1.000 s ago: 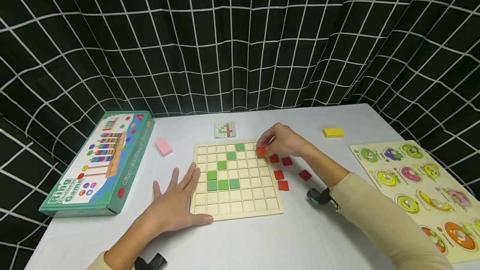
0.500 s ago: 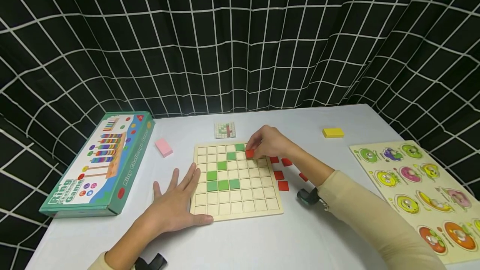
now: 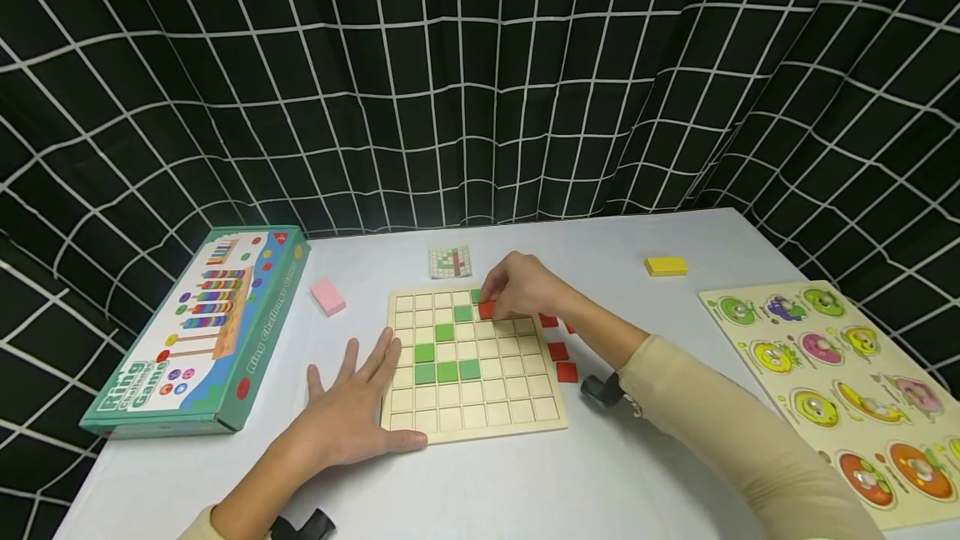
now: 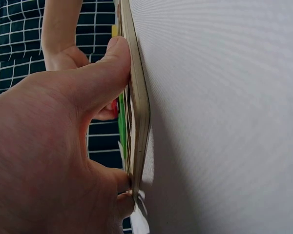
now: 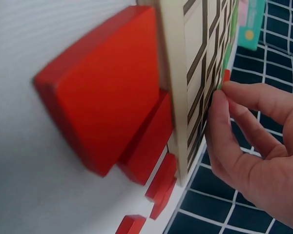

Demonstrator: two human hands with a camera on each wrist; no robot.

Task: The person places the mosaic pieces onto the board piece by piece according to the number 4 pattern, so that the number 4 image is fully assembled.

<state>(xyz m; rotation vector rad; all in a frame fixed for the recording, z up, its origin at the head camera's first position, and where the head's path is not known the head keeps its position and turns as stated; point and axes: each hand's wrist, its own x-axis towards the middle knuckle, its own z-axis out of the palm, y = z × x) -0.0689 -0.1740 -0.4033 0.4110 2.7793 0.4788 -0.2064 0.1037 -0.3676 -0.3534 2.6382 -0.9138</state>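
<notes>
A wooden grid board (image 3: 474,416) lies on the white table, with several green tiles (image 3: 424,372) set in its squares. My right hand (image 3: 525,286) pinches a red square tile (image 3: 487,309) between thumb and fingers, over the second row from the far edge, just right of a green tile. The right wrist view shows only a sliver of this tile past my fingertips. My left hand (image 3: 345,415) is spread at the board's near left corner, fingers along the left side and thumb on the front edge. Loose red tiles (image 3: 558,352) lie beside the board's right edge.
A small pattern card (image 3: 450,262) lies behind the board. To the left are a pink block (image 3: 327,297) and a ring game box (image 3: 202,332). A yellow block (image 3: 666,266) and a picture puzzle board (image 3: 840,390) are at the right. A black gridded curtain (image 3: 465,90) surrounds the table.
My right hand has carried the red tile leftward across the board, from its right edge to beside the green tiles. The left hand has kept its place.
</notes>
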